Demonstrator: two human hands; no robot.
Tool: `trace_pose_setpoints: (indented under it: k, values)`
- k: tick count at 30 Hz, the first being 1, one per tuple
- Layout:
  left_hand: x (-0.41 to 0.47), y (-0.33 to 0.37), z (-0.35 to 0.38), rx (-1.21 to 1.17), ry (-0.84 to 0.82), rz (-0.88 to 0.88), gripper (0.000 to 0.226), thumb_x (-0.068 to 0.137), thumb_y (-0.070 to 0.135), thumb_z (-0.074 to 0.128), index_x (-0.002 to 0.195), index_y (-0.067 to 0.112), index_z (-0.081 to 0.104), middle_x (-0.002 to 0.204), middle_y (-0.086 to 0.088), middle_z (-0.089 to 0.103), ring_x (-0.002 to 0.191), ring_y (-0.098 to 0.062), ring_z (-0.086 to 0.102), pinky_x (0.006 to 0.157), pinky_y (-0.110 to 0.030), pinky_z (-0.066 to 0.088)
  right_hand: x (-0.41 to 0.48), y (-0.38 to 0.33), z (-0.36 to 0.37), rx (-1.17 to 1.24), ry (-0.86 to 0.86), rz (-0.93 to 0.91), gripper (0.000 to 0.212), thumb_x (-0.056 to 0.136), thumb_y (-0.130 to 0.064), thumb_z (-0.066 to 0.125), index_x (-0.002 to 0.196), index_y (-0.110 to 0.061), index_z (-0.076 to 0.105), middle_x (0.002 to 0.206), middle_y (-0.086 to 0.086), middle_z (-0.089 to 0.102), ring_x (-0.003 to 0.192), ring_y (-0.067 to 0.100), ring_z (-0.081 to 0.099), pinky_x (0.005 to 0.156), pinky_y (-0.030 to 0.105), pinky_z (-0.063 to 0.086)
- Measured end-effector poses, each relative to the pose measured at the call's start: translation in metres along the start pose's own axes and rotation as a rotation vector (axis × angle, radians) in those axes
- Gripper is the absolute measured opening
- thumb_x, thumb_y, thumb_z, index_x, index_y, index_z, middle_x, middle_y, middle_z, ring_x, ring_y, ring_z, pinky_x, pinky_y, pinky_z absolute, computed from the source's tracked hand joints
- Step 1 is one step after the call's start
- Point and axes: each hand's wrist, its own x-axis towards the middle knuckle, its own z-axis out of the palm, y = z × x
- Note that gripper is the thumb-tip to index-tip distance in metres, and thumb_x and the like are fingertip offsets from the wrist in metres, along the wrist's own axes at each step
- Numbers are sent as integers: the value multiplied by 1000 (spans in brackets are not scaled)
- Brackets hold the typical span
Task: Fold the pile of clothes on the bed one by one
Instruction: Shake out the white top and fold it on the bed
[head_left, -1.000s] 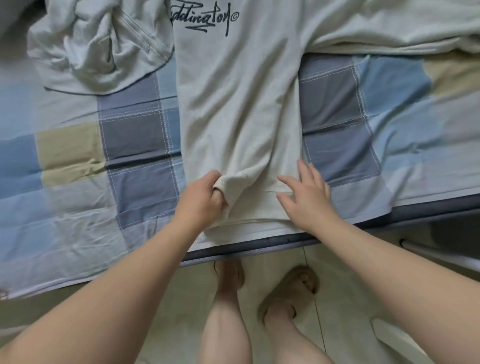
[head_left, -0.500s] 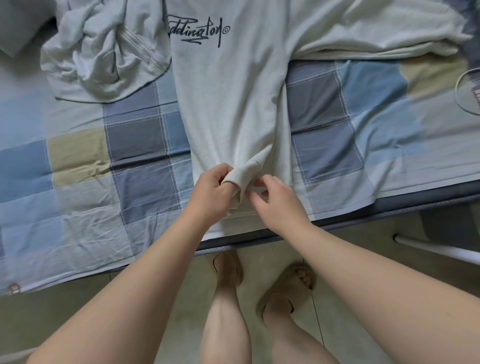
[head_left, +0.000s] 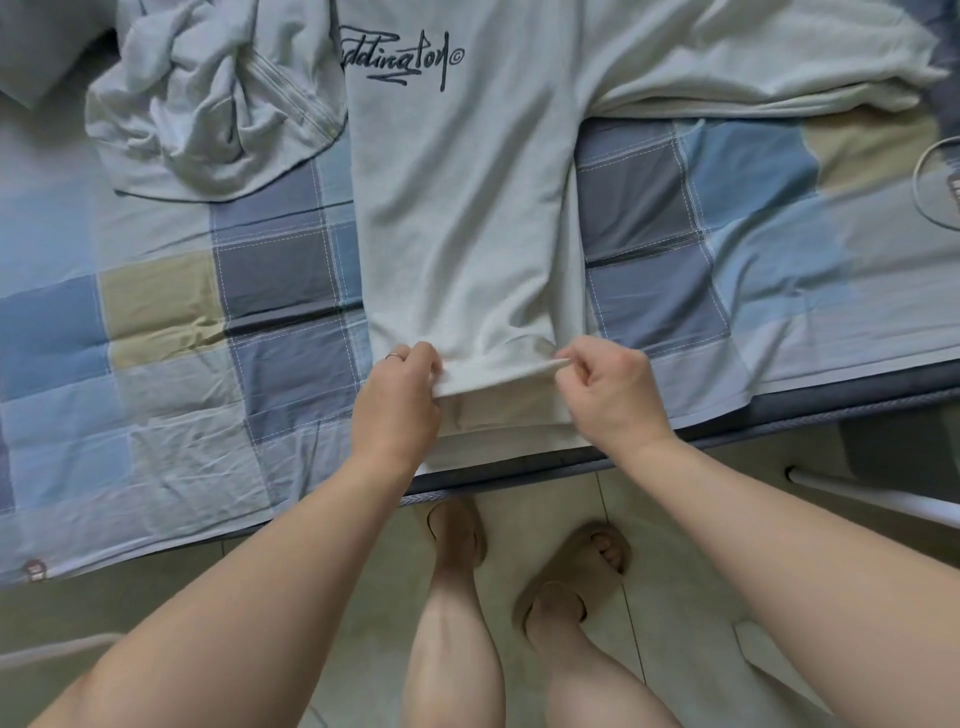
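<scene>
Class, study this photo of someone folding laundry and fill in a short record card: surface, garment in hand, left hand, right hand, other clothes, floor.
Surface: bed with a checked bedcover in blue, grey and beige
Garment in hand: pale shirt with dark script lettering, laid flat, hem toward the person
Left hand: left hand pinches the hem's left corner; ring on one finger
Right hand: right hand pinches the hem's right corner
Other clothes: crumpled garment upper left; pale cloth upper right
Floor: tiled; feet in sandals
</scene>
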Motion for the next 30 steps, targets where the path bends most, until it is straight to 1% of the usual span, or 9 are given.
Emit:
trace_pose_setpoints:
  k: [3, 5, 7, 10, 14, 18, 22, 26, 30]
  values:
    - [6, -17, 8, 49, 7, -21, 36, 77, -11, 51, 105, 9, 57, 101, -9, 52, 85, -35, 52, 62, -41, 44, 5, 9, -19, 89, 15, 95, 24, 85, -4, 50, 70, -21, 43, 66, 7, 60, 68, 32, 61, 64, 43, 49]
    - [10, -19, 9, 34, -4, -40, 32, 77, -8, 52, 103, 11, 55, 99, -6, 49, 83, -33, 51, 62, -41, 45, 7, 15, -22, 102, -90, 121, 19, 89, -1, 51, 93, -20, 47, 76, 1, 61, 77, 28, 63, 72, 42, 49]
    - [11, -15, 8, 21, -38, -4, 33, 78, -5, 54, 105, 12, 56, 98, -3, 50, 83, -31, 51, 65, -42, 47, 8, 15, -15, 32, -289, 100, 38, 88, -12, 62, 120, -23, 45, 97, -4, 62, 92, 21, 62, 83, 42, 51]
    - [8, -13, 11, 20, -83, 32, 33, 80, 0, 57, 109, 15, 57, 97, 1, 50, 88, -28, 52, 67, -40, 46, 2, 12, 10, -252, -549, 72, 77, 85, -36, 72, 148, -30, 28, 144, -5, 39, 134, 20, 39, 107, 44, 42]
    - [4, -29, 21, 75, -64, 67, 35, 77, 3, 62, 110, 13, 60, 103, -4, 53, 94, -31, 52, 71, -39, 44, 3, 18, 37, -608, -561, 35, 82, 86, -39, 70, 152, -30, 22, 163, 0, 7, 149, 27, 9, 115, 49, 30]
    - [4, -45, 37, 281, 1, 142, 46, 66, 1, 68, 110, 15, 61, 113, -9, 54, 98, -36, 48, 78, -41, 37, 9, 37, 45, -680, -465, -13, 49, 88, -27, 65, 134, -24, 47, 155, 4, 27, 140, 28, 27, 103, 45, 38]
    - [4, -49, 44, 315, 37, 118, 63, 61, -4, 72, 116, 23, 60, 133, -6, 49, 123, -36, 40, 98, -49, 35, 12, 46, 44, -605, -302, -119, 13, 87, -18, 63, 98, -12, 61, 110, 7, 53, 99, 31, 49, 76, 38, 35]
    - [5, -46, 44, 235, -45, 114, 63, 70, -15, 55, 124, 16, 55, 131, -13, 44, 95, -39, 51, 74, -44, 44, 12, 47, 19, -287, -294, -21, 16, 82, 0, 56, 92, -11, 51, 91, -3, 43, 77, 27, 45, 65, 39, 39]
    - [4, -45, 46, 290, -117, 240, 51, 67, -19, 49, 110, 8, 54, 114, -14, 47, 77, -33, 46, 62, -43, 41, 5, 65, -17, -335, -231, -59, 27, 76, 8, 55, 97, -9, 53, 92, 0, 47, 76, 28, 48, 62, 39, 38]
